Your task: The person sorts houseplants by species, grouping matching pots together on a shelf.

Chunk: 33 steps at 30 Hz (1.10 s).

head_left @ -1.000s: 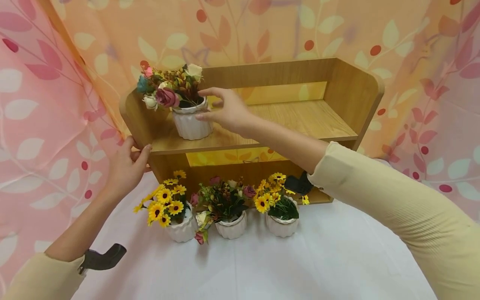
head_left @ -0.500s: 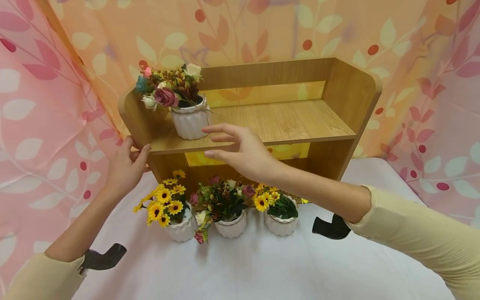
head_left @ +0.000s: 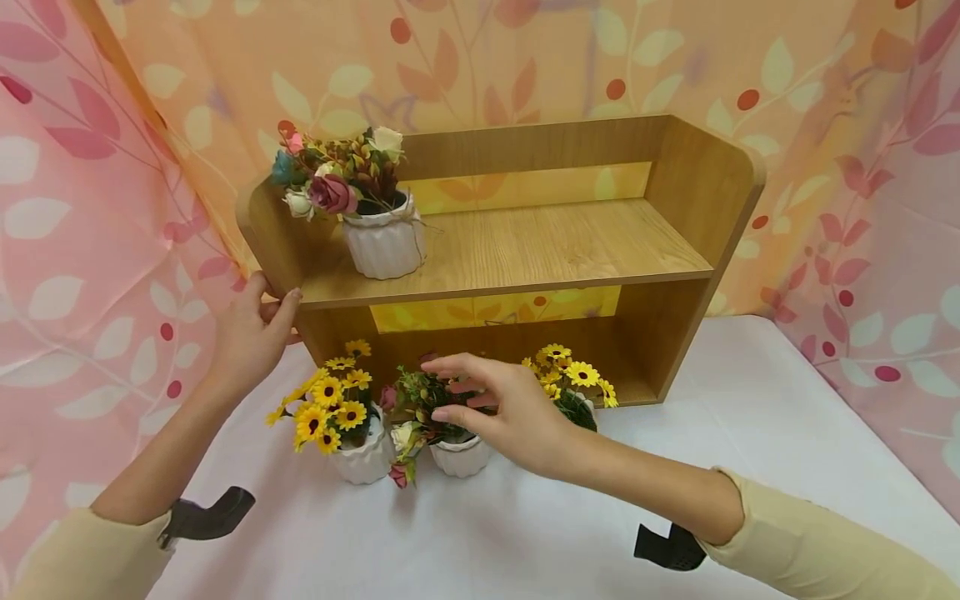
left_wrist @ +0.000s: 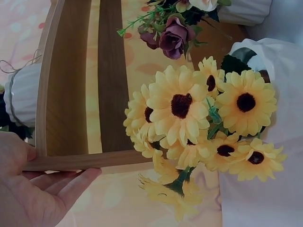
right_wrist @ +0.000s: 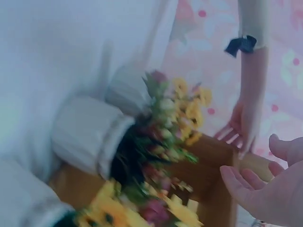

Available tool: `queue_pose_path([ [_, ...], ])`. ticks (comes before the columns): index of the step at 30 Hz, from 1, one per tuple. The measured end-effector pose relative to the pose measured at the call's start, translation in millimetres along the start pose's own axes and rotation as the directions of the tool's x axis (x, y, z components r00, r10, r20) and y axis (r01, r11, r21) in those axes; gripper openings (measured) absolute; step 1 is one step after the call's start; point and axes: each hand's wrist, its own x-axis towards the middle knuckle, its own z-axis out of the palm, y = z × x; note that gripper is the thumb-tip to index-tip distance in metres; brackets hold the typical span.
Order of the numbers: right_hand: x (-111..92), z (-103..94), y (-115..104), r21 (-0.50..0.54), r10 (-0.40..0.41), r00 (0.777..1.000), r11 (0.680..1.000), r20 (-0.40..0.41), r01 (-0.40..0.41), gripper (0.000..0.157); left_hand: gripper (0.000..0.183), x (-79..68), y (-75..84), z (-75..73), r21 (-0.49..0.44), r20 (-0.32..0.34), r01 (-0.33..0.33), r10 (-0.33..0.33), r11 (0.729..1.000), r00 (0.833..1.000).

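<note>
My left hand (head_left: 251, 337) holds the left edge of a two-tier wooden shelf (head_left: 585, 237). In the left wrist view, its thumb and fingers lie on opposite sides of the side panel (left_wrist: 90, 161). My right hand (head_left: 517, 417) holds nothing, fingers loosely bent, in front of a white pot of mixed roses (head_left: 459, 458), partly covering it. Whether it touches the flowers I cannot tell. Another white pot with roses (head_left: 384, 242) stands upright on the upper board's left end. A potted yellow sunflower plant (head_left: 326, 408) is near my left forearm.
A second pot of yellow sunflowers (head_left: 577, 375) stands right of the roses, partly behind my right hand. All three lower pots stand in front of the shelf on a white tablecloth (head_left: 450, 550). Patterned curtains (head_left: 540, 58) hang behind and at the sides.
My right hand has left the rose pot on the upper board and come down and toward me, to the middle pot below. The left hand stays on the shelf edge.
</note>
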Motion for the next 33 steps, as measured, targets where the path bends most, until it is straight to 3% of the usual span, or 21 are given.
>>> queue_pose_path([
  [8, -27.6, 26.3, 31.0, 0.039, 0.046, 0.999, 0.998, -0.014, -0.045, 0.038, 0.044, 0.9, 0.9, 1.6, 0.005, -0.015, -0.018, 0.018, 1.0, 1.0],
  [15, -42.2, 40.7, 65.1, -0.058, 0.096, 0.995, 0.994, -0.03, -0.097, 0.027, 0.045, 2.3, 2.4, 2.4, -0.006, -0.013, -0.016, 0.015, 1.0, 1.0],
  [24, -45.2, 53.2, 100.1, -0.158, 0.119, 0.993, 0.98, -0.016, -0.12, 0.029, 0.044, 0.7, 1.3, 2.5, -0.006, -0.022, -0.014, 0.013, 1.0, 1.0],
  [30, -43.3, 56.6, 113.6, -0.249, 0.135, 0.99, 0.961, 0.046, -0.12, 0.035, 0.043, -1.0, -0.6, 2.9, -0.011, -0.031, -0.018, 0.018, 1.0, 0.999],
  [33, -42.1, 59.1, 117.9, -0.281, 0.124, 0.991, 0.954, 0.04, -0.108, 0.037, 0.043, -0.9, -1.6, 3.0, -0.01, -0.033, -0.015, 0.015, 1.0, 0.999],
])
